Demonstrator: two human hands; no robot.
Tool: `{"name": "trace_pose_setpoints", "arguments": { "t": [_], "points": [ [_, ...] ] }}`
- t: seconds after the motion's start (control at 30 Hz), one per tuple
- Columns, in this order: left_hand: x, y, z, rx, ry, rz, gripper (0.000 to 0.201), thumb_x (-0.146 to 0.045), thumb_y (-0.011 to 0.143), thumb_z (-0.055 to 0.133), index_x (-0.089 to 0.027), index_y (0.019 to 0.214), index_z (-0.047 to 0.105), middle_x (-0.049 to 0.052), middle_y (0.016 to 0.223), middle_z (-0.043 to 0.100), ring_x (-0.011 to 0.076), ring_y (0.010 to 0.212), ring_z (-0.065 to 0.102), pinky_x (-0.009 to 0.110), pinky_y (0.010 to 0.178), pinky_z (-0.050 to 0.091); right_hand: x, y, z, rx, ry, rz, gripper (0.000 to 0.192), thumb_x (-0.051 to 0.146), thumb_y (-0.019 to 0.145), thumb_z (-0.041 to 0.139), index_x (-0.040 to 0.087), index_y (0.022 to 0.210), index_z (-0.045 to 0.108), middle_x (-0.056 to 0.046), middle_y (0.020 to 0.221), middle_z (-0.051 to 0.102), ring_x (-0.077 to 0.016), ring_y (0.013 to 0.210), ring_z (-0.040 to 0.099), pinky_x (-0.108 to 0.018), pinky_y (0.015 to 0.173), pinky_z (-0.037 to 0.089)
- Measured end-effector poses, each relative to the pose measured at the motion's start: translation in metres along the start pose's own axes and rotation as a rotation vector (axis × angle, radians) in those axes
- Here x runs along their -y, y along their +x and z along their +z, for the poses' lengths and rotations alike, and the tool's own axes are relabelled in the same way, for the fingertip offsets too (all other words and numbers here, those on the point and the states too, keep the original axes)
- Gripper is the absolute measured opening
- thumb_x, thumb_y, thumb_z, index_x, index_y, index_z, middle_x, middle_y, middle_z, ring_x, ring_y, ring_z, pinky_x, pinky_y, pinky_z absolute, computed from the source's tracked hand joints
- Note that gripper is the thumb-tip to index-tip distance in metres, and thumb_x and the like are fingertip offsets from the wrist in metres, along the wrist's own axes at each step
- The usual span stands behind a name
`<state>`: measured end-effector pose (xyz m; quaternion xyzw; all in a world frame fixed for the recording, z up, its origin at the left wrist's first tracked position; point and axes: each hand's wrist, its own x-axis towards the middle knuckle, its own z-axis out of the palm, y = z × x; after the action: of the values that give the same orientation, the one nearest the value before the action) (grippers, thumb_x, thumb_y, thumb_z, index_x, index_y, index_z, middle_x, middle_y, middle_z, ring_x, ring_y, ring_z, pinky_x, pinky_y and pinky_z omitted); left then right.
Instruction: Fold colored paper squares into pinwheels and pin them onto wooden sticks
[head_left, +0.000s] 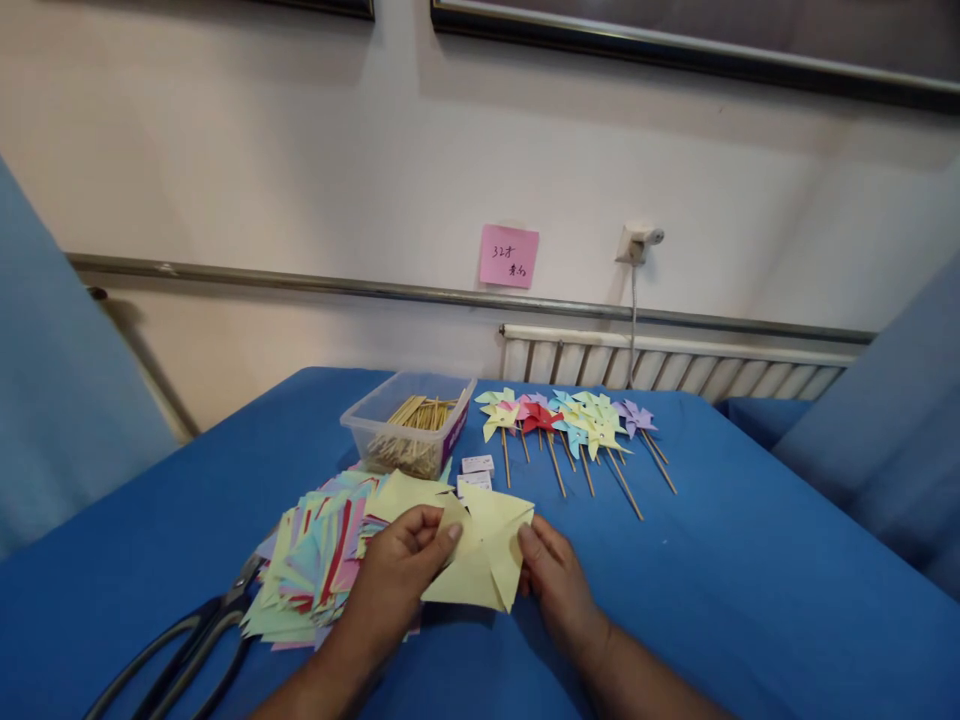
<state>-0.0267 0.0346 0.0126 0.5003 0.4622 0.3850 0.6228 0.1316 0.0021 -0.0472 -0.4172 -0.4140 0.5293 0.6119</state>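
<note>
Between both hands, yellow paper (480, 550) flat, corner rightward.

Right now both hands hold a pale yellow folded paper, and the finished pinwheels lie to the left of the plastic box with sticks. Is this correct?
Not quite. In the head view the finished pinwheels lie to the right of the plastic box, not the left. The rest holds: the left hand and right hand hold the pale yellow folded paper.

Soft, even indoor light falls from above, leaving a faint shadow under the pipe (300, 283) on the wall (300, 150). The centre is sharp and free of glare. Toward the frame's edges, straight lines bow and blue surfaces blur.
</note>
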Motion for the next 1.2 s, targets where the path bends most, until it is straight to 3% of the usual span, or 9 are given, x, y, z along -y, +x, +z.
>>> {"name": "trace_pose_setpoints", "arguments": {
  "t": [0.17,0.37,0.5,0.63,0.77,1.0,1.2],
  "points": [
    [0.006,0.001,0.003,0.026,0.019,-0.041,0.029,-0.042,0.066,0.068,-0.018,0.075,0.057,-0.001,0.058,0.065,0.0137,0.051,0.059,0.024,0.050,0.045,-0.009,0.003,0.001,-0.092,-0.016,0.052,0.037,0.049,0.068,0.068,0.013,0.074,0.063,0.002,0.050,0.054,-0.0071,0.040,0.039,-0.020,0.039,0.029],
    [0.002,-0.007,0.004,0.129,-0.193,-0.010,0.027,-0.042,0.082,0.050,-0.019,0.094,0.059,0.008,0.101,0.067,0.0209,0.092,0.062,0.031,0.078,0.049,-0.010,0.009,-0.006,-0.220,0.048,0.044,0.033,0.044,0.073,0.065,0.012,0.070,0.060,0.005,0.045,0.049,-0.0057,0.037,0.036,-0.019,0.038,0.027],
    [0.005,-0.006,0.005,0.217,-0.195,-0.061,0.027,-0.037,0.083,0.052,-0.019,0.102,0.058,0.009,0.107,0.066,0.0203,0.095,0.061,0.029,0.076,0.047,-0.009,0.010,-0.007,-0.244,0.131,0.023,0.030,0.041,0.073,0.067,0.012,0.077,0.060,0.004,0.049,0.054,-0.0060,0.038,0.040,-0.018,0.038,0.030],
    [0.007,-0.004,0.009,0.263,-0.136,-0.057,0.031,-0.035,0.079,0.059,-0.017,0.104,0.062,0.009,0.100,0.068,0.0189,0.086,0.061,0.027,0.072,0.046,-0.010,0.009,-0.006,-0.210,0.123,0.038,0.031,0.043,0.071,0.068,0.013,0.076,0.060,0.005,0.045,0.052,-0.0069,0.037,0.042,-0.018,0.038,0.031],
    [0.006,-0.004,0.011,0.263,-0.161,-0.038,0.036,-0.037,0.073,0.065,-0.015,0.101,0.066,0.009,0.093,0.070,0.0209,0.081,0.062,0.028,0.072,0.045,-0.008,0.004,-0.002,-0.151,0.045,0.017,0.034,0.042,0.071,0.068,0.012,0.084,0.063,0.002,0.053,0.056,-0.0072,0.040,0.044,-0.019,0.039,0.035],
    [0.013,-0.001,0.007,0.189,-0.118,-0.004,0.038,-0.042,0.073,0.064,-0.015,0.099,0.067,0.006,0.083,0.071,0.0190,0.071,0.060,0.028,0.067,0.045,-0.001,-0.001,0.004,-0.024,-0.083,-0.002,0.032,0.042,0.071,0.067,0.011,0.080,0.064,0.004,0.047,0.051,-0.0071,0.040,0.043,-0.019,0.040,0.034],
    [0.015,-0.002,0.007,0.133,-0.111,-0.013,0.037,-0.043,0.072,0.064,-0.014,0.097,0.067,0.006,0.079,0.071,0.0174,0.063,0.060,0.027,0.060,0.045,-0.003,-0.004,0.004,0.085,-0.073,0.032,0.035,0.043,0.069,0.069,0.012,0.082,0.063,0.001,0.059,0.057,-0.0072,0.042,0.044,-0.020,0.042,0.037]
  ]
}}
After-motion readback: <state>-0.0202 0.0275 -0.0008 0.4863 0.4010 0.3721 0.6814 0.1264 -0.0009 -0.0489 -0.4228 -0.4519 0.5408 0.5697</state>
